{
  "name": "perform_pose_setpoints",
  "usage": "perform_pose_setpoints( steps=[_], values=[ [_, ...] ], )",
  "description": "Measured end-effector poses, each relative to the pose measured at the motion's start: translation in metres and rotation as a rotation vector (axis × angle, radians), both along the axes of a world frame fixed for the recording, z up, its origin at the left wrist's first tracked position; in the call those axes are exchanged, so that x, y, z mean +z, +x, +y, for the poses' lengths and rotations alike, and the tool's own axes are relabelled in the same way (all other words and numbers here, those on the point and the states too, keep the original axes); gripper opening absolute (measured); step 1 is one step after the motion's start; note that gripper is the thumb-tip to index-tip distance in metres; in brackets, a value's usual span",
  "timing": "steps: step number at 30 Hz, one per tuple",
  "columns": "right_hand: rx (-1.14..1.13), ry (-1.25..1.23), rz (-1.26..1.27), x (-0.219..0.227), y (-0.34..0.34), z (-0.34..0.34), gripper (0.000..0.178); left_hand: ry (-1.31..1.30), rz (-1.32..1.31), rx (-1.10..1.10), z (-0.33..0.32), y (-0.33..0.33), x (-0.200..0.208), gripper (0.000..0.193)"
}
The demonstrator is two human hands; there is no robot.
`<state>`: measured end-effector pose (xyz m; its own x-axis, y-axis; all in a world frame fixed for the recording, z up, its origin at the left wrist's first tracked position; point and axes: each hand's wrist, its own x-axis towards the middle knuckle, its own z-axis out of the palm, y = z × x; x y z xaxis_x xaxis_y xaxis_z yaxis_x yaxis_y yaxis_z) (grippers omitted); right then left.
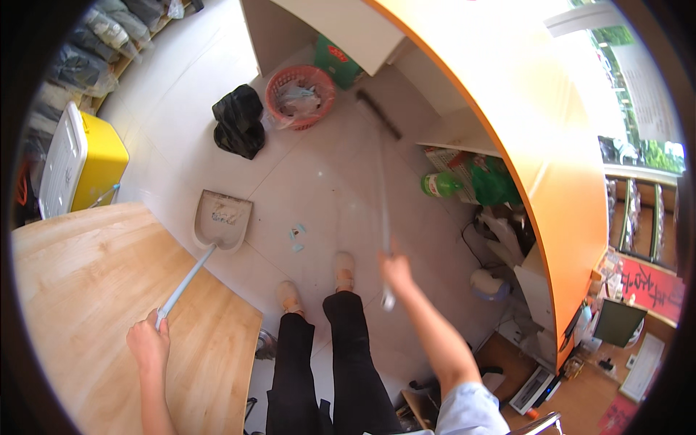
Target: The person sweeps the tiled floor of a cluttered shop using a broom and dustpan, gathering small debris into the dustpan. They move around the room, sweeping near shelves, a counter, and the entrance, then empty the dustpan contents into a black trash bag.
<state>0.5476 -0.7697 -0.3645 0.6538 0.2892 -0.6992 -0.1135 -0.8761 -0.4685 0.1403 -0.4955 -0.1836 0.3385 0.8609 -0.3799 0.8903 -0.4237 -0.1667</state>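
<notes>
My left hand (148, 339) is closed round the top of the light blue handle of a long-handled dustpan (225, 216). The dustpan's grey scoop, with some debris in it, rests on the floor ahead of me to the left. In my right hand (395, 270) is the pale shaft of a broom (383, 119); its dark, narrow bristle head lies farther off, near the open front of the desk. Between scoop and broom, a few light blue scraps (297, 233) lie on the tiles just ahead of my shoes.
A red plastic basket (319, 76) lined with a bag stands beyond, with a black plastic bag (239, 122) beside it. A wooden tabletop (80, 290) is at left, near a yellow storage box (101, 161). An orange-edged desk (573, 210) curves along the right, with a green bottle (441, 184) under it.
</notes>
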Motion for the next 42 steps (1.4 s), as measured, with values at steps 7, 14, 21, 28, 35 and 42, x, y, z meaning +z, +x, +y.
perform_pose_setpoints(
  steps=[7,14,21,28,35,42],
  values=[
    [-0.166,0.076,0.021,-0.106,0.237,0.136,0.065,0.014,0.047,0.102,-0.002,-0.024,-0.028,0.027],
    [0.106,-0.152,-0.117,-0.116,0.193,0.086,0.062,0.045,0.057,0.092,0.006,0.026,-0.030,0.026],
    [0.582,-0.200,0.027,0.005,0.044,-0.101,0.063,0.037,0.143,0.135,0.010,0.024,-0.019,0.026],
    [0.586,-0.160,0.034,0.097,0.028,-0.116,0.058,0.002,0.140,0.197,0.024,0.011,-0.022,0.025],
    [0.735,-0.221,-0.030,0.014,0.014,-0.066,0.059,0.012,0.139,0.181,0.018,0.008,-0.026,0.025],
    [0.646,-0.212,0.168,0.091,-0.107,-0.137,0.062,0.056,0.113,0.209,-0.013,-0.019,-0.023,0.026]
  ],
)
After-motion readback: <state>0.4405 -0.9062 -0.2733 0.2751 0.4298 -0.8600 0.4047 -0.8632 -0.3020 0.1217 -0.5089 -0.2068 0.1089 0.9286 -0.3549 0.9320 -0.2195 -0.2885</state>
